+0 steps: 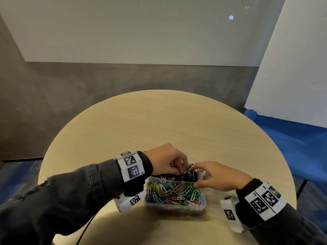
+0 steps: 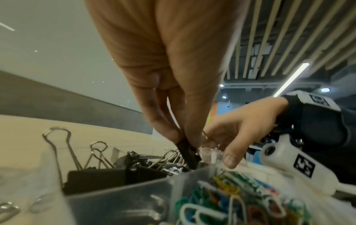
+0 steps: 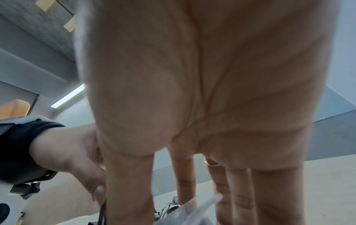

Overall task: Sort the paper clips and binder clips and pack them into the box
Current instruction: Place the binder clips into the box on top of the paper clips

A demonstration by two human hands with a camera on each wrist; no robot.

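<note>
A clear plastic box (image 1: 177, 207) stands on the table near me. Its near compartment holds coloured paper clips (image 1: 174, 192); the far one holds black binder clips (image 2: 115, 173). My left hand (image 1: 182, 169) pinches a black binder clip (image 2: 187, 152) by its fingertips (image 2: 171, 134), the clip's lower end down in the far compartment by the divider. My right hand (image 1: 198, 175) rests on the box's right rim, fingers (image 3: 238, 197) fairly straight, thumb (image 2: 230, 159) over the rim and forefinger close to the held clip. The right wrist view is mostly filled by the palm; the left hand (image 3: 96, 187) shows beside it.
The box sits near the front of a round wooden table (image 1: 159, 124). A few loose silver clips (image 2: 7, 210) lie on the table left of the box. A dark cable (image 1: 85, 230) hangs off the front edge. A white panel (image 1: 292, 76) and blue floor lie to the right.
</note>
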